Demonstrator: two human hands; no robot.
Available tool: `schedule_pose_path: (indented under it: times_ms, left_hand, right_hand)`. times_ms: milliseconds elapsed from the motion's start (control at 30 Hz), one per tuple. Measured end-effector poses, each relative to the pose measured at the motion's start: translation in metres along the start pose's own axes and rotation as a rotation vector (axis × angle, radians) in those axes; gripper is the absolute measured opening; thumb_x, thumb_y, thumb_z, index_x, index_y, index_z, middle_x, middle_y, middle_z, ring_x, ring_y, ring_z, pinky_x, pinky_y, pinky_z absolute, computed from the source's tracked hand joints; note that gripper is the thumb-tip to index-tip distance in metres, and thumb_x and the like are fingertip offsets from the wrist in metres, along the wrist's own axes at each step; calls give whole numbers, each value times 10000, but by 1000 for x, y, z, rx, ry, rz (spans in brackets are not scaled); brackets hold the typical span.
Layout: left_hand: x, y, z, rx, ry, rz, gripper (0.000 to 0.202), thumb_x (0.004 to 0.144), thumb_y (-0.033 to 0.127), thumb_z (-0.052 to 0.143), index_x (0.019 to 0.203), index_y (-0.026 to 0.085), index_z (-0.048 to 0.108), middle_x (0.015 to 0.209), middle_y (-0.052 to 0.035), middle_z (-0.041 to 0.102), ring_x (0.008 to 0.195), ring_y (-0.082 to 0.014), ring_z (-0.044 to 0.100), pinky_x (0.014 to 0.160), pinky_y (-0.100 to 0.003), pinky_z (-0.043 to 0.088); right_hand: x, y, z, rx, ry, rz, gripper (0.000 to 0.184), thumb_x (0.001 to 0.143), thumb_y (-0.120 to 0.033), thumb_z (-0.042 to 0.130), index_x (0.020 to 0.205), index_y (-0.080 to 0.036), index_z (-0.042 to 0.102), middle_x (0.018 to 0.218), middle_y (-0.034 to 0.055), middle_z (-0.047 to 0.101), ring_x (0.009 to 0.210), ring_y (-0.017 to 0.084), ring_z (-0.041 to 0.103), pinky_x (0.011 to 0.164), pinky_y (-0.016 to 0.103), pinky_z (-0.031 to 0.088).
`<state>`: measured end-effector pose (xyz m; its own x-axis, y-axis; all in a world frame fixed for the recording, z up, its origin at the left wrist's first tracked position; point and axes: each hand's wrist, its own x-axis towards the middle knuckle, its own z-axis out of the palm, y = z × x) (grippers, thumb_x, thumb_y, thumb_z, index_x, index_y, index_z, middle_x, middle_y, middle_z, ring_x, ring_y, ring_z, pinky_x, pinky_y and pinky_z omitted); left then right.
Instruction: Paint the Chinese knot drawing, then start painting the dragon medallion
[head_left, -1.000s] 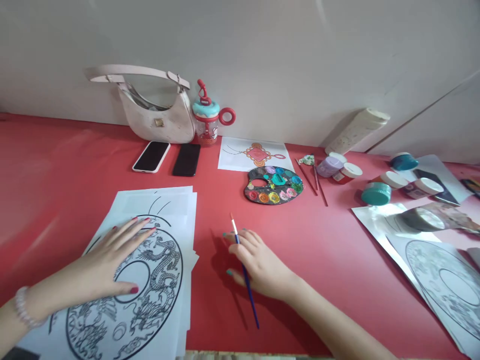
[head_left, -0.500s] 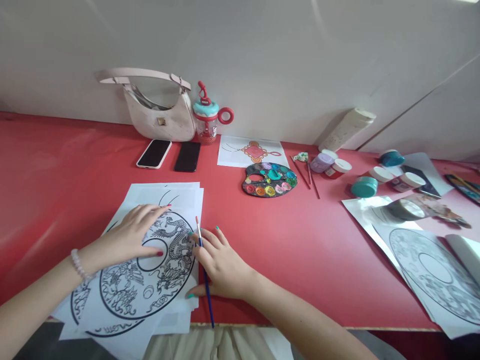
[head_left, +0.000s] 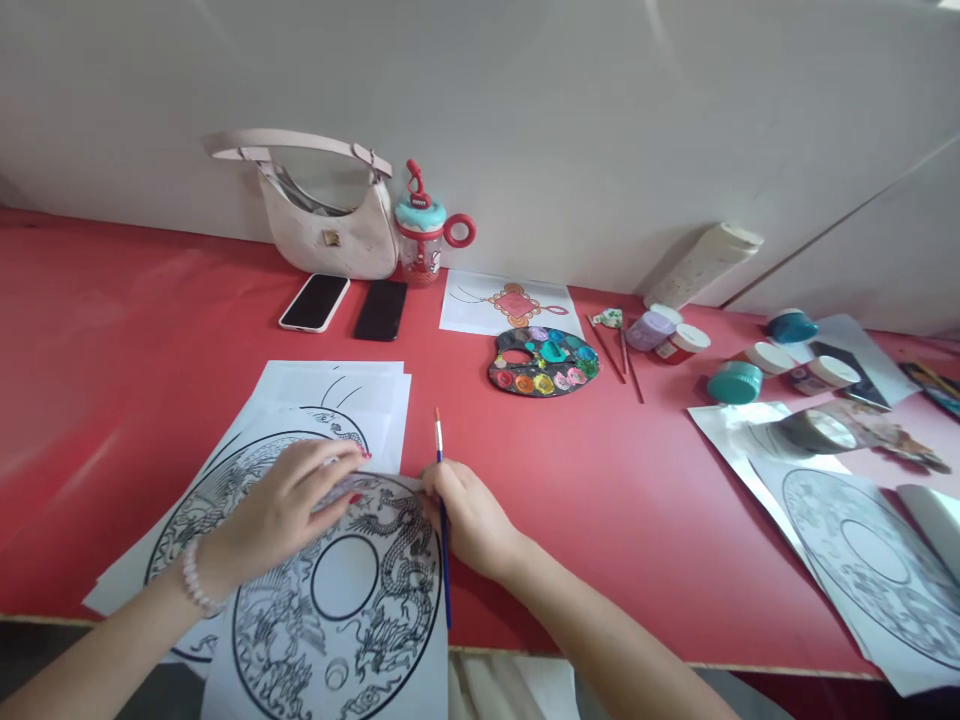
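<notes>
- The left hand [head_left: 289, 505] lies on the dragon sheet [head_left: 352, 610]. Its fingers [head_left: 352, 462] and thumb are drawn narrow and pinch the sheet's far edge.
- The right hand [head_left: 469, 515] is closed, with the fingers holding a paintbrush [head_left: 445, 575]. The bristle tip points toward the far edge of the desk [head_left: 112, 330] and the blue handle runs back toward the near edge.
- This hand sits at the far right corner of the dragon sheet. Whether it grips the paper too cannot be told.
- The dragon sheet lies at the near edge of the desk, left of centre, and hangs over that edge. It partly covers a stack of printed sheets [head_left: 330, 385] spread out beneath it.
- A paint palette [head_left: 544, 362] sits mid-desk, well beyond the right hand. A coloured knot picture [head_left: 514, 303] lies just behind it.
- Two phones [head_left: 315, 301] lie side by side near the far edge, in front of a handbag [head_left: 330, 225] and a drinking bottle [head_left: 420, 240] that stand against the wall.
- Paint jars [head_left: 735, 382] and spare brushes [head_left: 626, 350] lie toward the right side of the desk. More printed sheets [head_left: 862, 560] lie near the near right corner.
</notes>
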<state>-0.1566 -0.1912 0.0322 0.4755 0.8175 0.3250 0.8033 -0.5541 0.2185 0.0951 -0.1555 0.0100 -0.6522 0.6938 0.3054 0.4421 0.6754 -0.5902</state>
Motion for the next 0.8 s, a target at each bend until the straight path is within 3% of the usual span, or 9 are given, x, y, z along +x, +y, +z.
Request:
schedule_pose_path:
  times_ms: [133, 233, 467, 567, 667, 800]
  left_hand:
    - [-14, -25, -5, 67, -229, -237, 623, 893, 456, 452, 1442, 268, 225, 1495, -88, 266, 1330, -324, 324, 992, -466, 442]
    - [-26, -42, -4, 111, -298, -235, 662, 871, 518, 454, 1451, 287, 235, 1517, -46, 237, 1368, -351, 245, 1056, -535, 345]
    - [-23, -56, -2, 154, -311, -288, 666, 876, 532, 425, 1455, 262, 234, 1514, -39, 249, 1381, -319, 223, 1079, -518, 322]
    - [-13, -48, -6, 129, -301, -296, 630, 885, 517, 416, 1437, 245, 283, 1498, -51, 283, 1368, -317, 255, 1082, -512, 323]
    - [2, -25, -11, 67, -328, -252, 568, 914, 479, 391, 1433, 277, 281, 1506, -43, 269, 1351, -298, 302, 1036, -468, 397]
    - [28, 16, -6, -56, -350, 42, 544, 920, 439, 425, 1428, 307, 282, 1494, -27, 302, 1352, -256, 314, 1053, -392, 383]
  right_hand:
    - [-9, 14, -26, -120, 32, 103, 132, 804, -99, 381, 727, -203, 407, 660, -10, 497, 591, 121, 424, 579, 224, 340]
    - [-30, 29, -47, -299, 41, 181, 143, 800, -100, 389, 701, -198, 423, 647, 1, 505, 586, 128, 442, 582, 233, 323]
    - [-84, 50, -72, -600, 154, 513, 100, 783, -152, 437, 712, -214, 403, 586, -22, 476, 487, 117, 400, 488, 219, 234]
    - [-93, 48, -80, -694, 175, 665, 69, 802, -203, 434, 749, -218, 392, 570, -30, 468, 439, 110, 330, 459, 214, 167]
    - [-97, 45, -86, -734, 199, 789, 64, 813, -230, 431, 771, -220, 385, 518, -46, 429, 419, 105, 275, 451, 203, 136]
    - [-102, 45, -90, -678, 235, 843, 66, 810, -249, 445, 790, -223, 388, 507, -47, 431, 412, 105, 281, 445, 195, 143]
